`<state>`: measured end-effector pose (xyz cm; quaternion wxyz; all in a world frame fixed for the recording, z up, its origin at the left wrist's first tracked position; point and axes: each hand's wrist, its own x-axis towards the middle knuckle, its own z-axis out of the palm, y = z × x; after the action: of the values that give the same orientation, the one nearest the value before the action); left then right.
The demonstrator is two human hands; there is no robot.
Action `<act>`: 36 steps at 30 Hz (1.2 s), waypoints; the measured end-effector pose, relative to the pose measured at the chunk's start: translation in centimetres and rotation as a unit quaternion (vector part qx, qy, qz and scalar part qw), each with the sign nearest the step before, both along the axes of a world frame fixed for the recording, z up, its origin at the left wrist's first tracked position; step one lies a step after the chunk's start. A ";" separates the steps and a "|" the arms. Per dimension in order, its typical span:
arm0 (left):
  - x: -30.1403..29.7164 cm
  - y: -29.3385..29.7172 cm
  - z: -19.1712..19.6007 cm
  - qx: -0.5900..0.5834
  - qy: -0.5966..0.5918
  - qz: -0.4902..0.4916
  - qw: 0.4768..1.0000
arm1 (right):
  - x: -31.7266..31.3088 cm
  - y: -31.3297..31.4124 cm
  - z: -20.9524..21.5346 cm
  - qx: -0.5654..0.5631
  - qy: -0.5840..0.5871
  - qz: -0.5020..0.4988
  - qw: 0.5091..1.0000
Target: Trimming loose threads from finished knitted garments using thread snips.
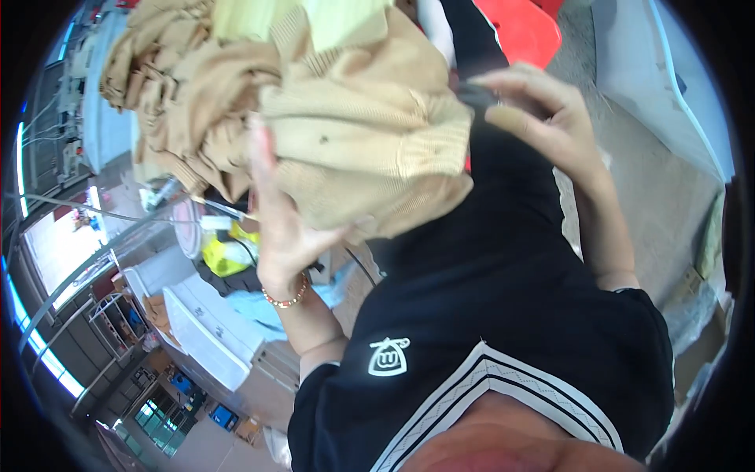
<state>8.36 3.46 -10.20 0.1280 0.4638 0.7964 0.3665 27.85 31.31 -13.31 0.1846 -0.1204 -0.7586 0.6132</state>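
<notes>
A beige knitted garment with a ribbed band at its right end lies bunched in front of me, a small dark spot on its upper face. Around its left and near edges goes my left hand, thumb toward the near edge and fingers up along the cloth. To the right of the ribbed band, my right hand is raised with thumb and fingers curved toward each other. Motion smears its fingertips, and a dark blurred thing shows at them; its kind cannot be made out.
More beige knitted pieces are heaped to the left, beside a pale yellow surface. A red plastic seat stands at the far right. Left of me are a yellow item, a white table and hanging cables.
</notes>
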 end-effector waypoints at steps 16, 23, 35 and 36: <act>-2.7 -2.8 0.9 -0.205 -0.092 -0.032 0.974 | 1.8 2.3 -5.6 -0.199 0.034 -0.080 0.976; -5.6 3.3 8.9 -0.118 -0.050 0.012 0.992 | 3.5 5.3 -8.8 -0.182 0.023 -0.171 0.968; -29.8 30.8 29.5 0.153 0.429 0.370 0.809 | 7.9 5.3 -11.3 -0.163 -0.005 -0.269 0.949; -35.1 27.5 30.8 0.181 0.335 0.263 0.887 | 6.8 4.9 -11.1 -0.166 0.008 -0.237 0.957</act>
<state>-26.77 30.97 20.57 -0.3335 0.3479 0.8044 0.3474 34.68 36.17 -24.43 0.3078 -0.3210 -0.5943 0.6701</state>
